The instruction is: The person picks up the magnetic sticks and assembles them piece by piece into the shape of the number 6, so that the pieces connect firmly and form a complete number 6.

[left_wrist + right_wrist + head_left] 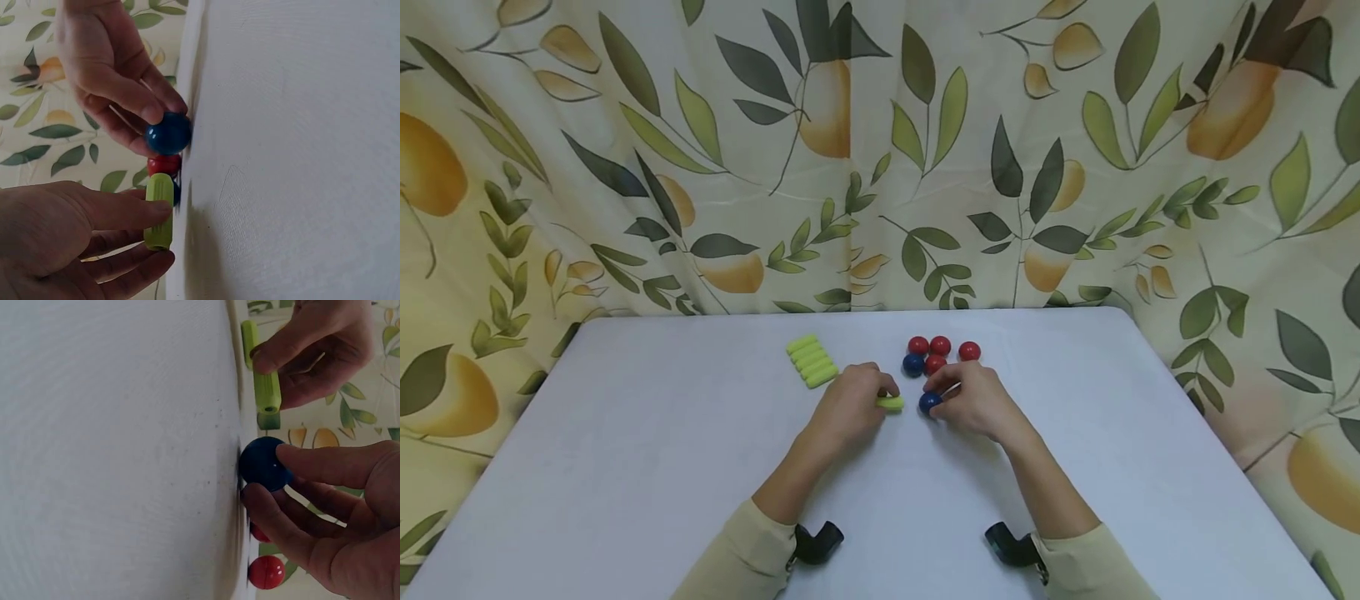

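My left hand [852, 402] pinches a short yellow-green ribbed stick [160, 212] between thumb and fingers, low over the table. In the right wrist view the stick's end shows a small dark hole. Facing it, my right hand [973, 402] holds a glossy dark blue ball [266, 464] with its thumb and fingertips. A narrow gap separates stick and ball in the head view. Just beyond my right hand lie several red balls [940, 346] and another blue ball [913, 365]. Past my left hand, several matching yellow-green sticks [812, 361] lie side by side in a row.
A white cloth covers the table [647, 450]. Behind its far edge hangs a curtain [880, 167] printed with leaves and fruit. Black wrist devices [817, 543] sit at both sleeve cuffs. One red ball [969, 351] lies a little right of the other balls.
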`<state>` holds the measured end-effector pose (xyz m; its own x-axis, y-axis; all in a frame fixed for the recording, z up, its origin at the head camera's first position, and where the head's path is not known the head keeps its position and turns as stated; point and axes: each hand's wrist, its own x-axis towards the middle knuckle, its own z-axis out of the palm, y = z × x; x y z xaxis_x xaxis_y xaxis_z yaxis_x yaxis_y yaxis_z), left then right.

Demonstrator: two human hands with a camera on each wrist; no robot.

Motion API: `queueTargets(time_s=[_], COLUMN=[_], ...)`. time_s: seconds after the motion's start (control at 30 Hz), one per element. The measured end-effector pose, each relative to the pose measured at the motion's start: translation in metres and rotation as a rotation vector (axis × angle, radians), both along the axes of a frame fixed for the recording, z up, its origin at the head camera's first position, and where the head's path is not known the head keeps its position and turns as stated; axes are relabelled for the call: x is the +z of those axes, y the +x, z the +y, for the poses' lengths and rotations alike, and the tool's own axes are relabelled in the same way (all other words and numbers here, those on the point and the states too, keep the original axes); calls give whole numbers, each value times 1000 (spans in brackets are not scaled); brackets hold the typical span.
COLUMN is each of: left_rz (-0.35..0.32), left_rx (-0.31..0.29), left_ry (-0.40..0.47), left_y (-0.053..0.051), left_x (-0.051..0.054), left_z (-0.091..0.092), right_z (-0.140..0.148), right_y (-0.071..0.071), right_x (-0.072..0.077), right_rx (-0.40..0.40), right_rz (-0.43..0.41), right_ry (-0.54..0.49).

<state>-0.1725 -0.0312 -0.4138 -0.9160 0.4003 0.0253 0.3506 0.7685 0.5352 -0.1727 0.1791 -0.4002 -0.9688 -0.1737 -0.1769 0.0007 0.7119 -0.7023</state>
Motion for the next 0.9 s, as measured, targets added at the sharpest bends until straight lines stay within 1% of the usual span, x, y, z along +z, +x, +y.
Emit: queueTargets(time_s=[0.2, 0.3, 0.57, 0.77, 0.9], left_rz=[20, 8, 10, -24, -30], left_rx=[-32, -39, -32, -23, -24], left_ry=[9, 17, 22, 20, 25], left_y=[-1, 0, -1, -2, -2], left_x=[-1, -2, -2, -4, -5], left_z=[3, 4, 5, 7, 9], right_z=[0, -1, -3, -4, -5], right_y=[-1, -1, -1, -1, -1], right_x=[1, 2, 1, -2, -4], right_rx=[-8, -8, -4, 1, 2], right_rz=[-15, -17, -6, 4, 1], right_ry=[-4, -4, 4, 2, -6])
